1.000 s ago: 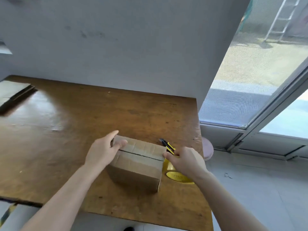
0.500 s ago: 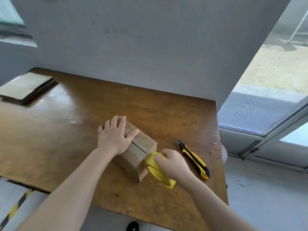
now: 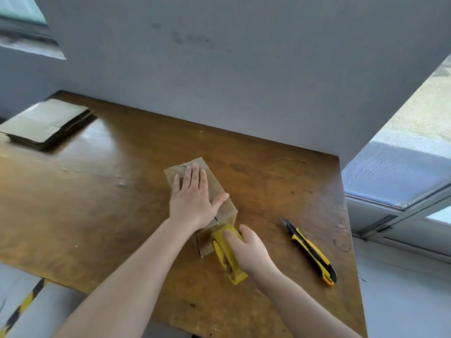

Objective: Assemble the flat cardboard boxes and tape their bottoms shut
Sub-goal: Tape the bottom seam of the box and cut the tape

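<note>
While the box lies on the table: both hands are at work on it.

Box: a small cardboard box [image 3: 214,189] sits near the middle of the wooden table [image 3: 97,191], its closed flaps facing up, one narrow end pointing toward the person.

Left hand: the left hand [image 3: 191,198] lies flat on top of the box, palm down, fingers spread and straight, thumb out to the right along the top; it presses and grasps nothing.

Right hand: the right hand [image 3: 249,250] is wrapped tightly around the yellow tape dispenser [image 3: 225,252], fingers closed over its upper side.

Tape dispenser: its front end touches the near end of the box, right at the top edge; its handle points toward the person.

Tape: a shiny strip [image 3: 225,212] covers the near part of the box top; how far it runs under the left hand I cannot tell.

Knife: a yellow and black utility knife [image 3: 311,252] lies on the table to the right of the right hand, apart from it.

Flat boxes: a stack of flat cardboard [image 3: 46,123] rests at the far left corner of the table, well apart from the box.
</note>
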Tool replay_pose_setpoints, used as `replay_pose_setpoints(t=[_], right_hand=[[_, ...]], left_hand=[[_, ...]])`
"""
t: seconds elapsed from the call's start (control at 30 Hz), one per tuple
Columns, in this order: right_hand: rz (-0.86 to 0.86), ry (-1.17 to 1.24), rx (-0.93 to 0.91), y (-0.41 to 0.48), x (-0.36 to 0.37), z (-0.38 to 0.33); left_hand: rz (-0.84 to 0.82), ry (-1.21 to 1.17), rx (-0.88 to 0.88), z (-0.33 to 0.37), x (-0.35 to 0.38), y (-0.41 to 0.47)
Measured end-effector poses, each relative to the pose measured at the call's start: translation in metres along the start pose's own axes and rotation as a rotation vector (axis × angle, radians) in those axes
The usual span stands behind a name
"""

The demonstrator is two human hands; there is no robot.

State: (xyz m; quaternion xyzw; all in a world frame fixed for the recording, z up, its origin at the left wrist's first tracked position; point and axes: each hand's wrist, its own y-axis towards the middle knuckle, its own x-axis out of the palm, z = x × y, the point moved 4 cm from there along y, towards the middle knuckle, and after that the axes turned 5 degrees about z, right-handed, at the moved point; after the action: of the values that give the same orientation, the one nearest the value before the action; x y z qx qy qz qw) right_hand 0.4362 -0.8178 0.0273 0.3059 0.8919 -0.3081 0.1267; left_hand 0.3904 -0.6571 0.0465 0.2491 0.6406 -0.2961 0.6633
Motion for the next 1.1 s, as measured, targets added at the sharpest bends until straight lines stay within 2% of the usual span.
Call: replay_pose_setpoints(t=[0.07, 0.2, 0.33, 0.43, 0.5, 0.67, 0.8, 0.9, 0.97, 1.03, 1.07, 1.1], right_hand=[[-0.037, -0.012, 0.063, 0.005, 0.006, 0.000], [-0.090, 0.121, 0.181, 0.009, 0.013, -0.002], [-0.016, 0.023, 0.119, 0.016, 0.015, 0.001], [0.013, -0.047, 0.091, 0.023, 0.018, 0.000], [-0.027, -0.058, 0.113, 0.026, 0.018, 0.001], [-0.204, 0.091, 0.072, 0.022, 0.013, 0.013], [-0.221, 0.106, 0.019, 0.020, 0.013, 0.013], [-0.186, 0.086, -0.065, 0.022, 0.008, 0.009], [-0.171, 0.076, -0.090, 0.024, 0.005, 0.007], [-0.175, 0.089, -0.069, 0.025, 0.005, 0.008], [-0.179, 0.101, -0.052, 0.026, 0.005, 0.009], [-0.179, 0.115, -0.041, 0.026, 0.006, 0.011]], left_hand=[[0.007, 0.005, 0.023, -0.002, 0.000, 0.000], [0.014, -0.021, 0.044, -0.006, 0.000, 0.004], [-0.066, -0.164, 0.138, -0.014, -0.012, 0.000], [0.014, -0.048, 0.138, -0.014, -0.011, -0.023], [0.024, -0.036, 0.106, -0.011, -0.003, -0.032], [0.007, 0.008, 0.153, -0.016, 0.002, -0.027], [0.101, -0.065, 0.162, -0.016, 0.004, -0.028], [0.284, -0.146, 0.166, -0.018, 0.006, -0.040], [0.452, -0.321, 0.043, -0.022, 0.009, -0.056], [0.640, -0.614, -0.198, -0.025, 0.012, -0.077], [0.692, -0.792, -0.353, -0.024, 0.014, -0.088], [0.667, -0.961, -0.505, -0.019, 0.017, -0.096]])
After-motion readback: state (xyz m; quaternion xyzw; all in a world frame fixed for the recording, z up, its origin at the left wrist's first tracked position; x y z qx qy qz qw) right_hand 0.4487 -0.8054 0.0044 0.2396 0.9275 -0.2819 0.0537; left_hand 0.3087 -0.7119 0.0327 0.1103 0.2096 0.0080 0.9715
